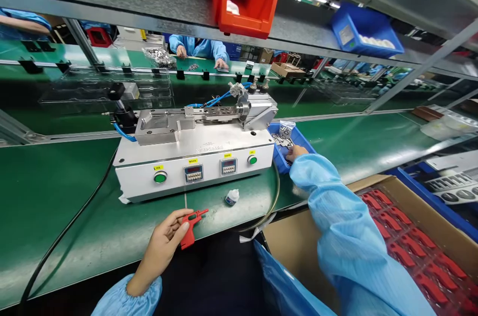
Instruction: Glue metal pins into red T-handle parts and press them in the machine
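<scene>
Toward nine o'clock the machine [197,149] has a smooth, satiny metal top, while at seven the red piece [188,236] looks like plastic with a low sheen. At three, shiny metal pins [283,141] lie in a smooth blue plastic bin [303,139] with a glossy clear bag [287,128], and the right sleeve [347,221] at four is thin, crinkled material, faintly glossy. The green bench top [85,236] at eight is smooth and mildly reflective, the carton [291,241] at five is matt brown cardboard, and the orange-red bin [244,24] at twelve is slick plastic.

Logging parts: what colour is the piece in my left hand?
The piece is red, clearest in the head view.
</scene>
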Demonstrator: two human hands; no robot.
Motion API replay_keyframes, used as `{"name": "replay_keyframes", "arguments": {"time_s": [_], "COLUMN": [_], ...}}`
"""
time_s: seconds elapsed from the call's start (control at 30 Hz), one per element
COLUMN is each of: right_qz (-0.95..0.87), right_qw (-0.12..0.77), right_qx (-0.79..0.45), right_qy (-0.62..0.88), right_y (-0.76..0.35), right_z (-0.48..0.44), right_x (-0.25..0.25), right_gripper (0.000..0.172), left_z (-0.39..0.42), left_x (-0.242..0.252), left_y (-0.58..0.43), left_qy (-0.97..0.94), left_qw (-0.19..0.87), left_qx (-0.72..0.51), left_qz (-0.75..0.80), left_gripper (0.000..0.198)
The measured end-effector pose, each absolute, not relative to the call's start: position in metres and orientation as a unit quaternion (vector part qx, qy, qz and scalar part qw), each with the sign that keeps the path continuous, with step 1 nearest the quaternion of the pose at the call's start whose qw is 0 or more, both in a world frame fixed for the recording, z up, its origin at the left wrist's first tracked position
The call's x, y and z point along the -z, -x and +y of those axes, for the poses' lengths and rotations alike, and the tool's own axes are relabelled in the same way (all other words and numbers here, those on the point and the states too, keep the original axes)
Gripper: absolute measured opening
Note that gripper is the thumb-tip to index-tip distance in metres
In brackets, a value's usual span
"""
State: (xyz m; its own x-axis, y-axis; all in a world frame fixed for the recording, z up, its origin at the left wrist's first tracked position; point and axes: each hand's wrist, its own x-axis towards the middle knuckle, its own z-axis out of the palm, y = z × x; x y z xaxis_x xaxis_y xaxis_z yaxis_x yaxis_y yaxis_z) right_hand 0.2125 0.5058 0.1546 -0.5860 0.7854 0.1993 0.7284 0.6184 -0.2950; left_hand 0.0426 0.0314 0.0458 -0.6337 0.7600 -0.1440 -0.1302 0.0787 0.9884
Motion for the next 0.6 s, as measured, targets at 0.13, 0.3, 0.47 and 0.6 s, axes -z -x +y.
{"name": "replay_keyframes", "arguments": {"time_s": [0.13, 0.3, 0.47, 0.6], "right_qz": [-0.876, -0.844, -0.849, -0.848], "right_qw": [0.207, 0.372, 0.396, 0.396], "right_qx": [-0.141, -0.263, -0.267, -0.312], "right_qy": [0.413, 0.281, 0.226, 0.165], "right_y": [-0.224, -0.240, -0.227, -0.198], "right_z": [0.491, 0.436, 0.384, 0.361], "right_x": [-0.172, -0.201, -0.222, -0.234], "right_gripper": [0.022, 0.032, 0.025, 0.023], "left_z": [0.031, 0.031, 0.033, 0.039], "left_x": [-0.047, -0.050, -0.050, -0.051], "left_y": [-0.042, -0.042, -0.043, -0.046], "left_qy": [-0.240, -0.237, -0.234, -0.240], "left_qw": [0.365, 0.374, 0.375, 0.361], "left_qx": [-0.622, -0.609, -0.617, -0.631], "left_qz": [0.651, 0.658, 0.651, 0.643], "left_gripper": [0.049, 0.049, 0.049, 0.049]}}
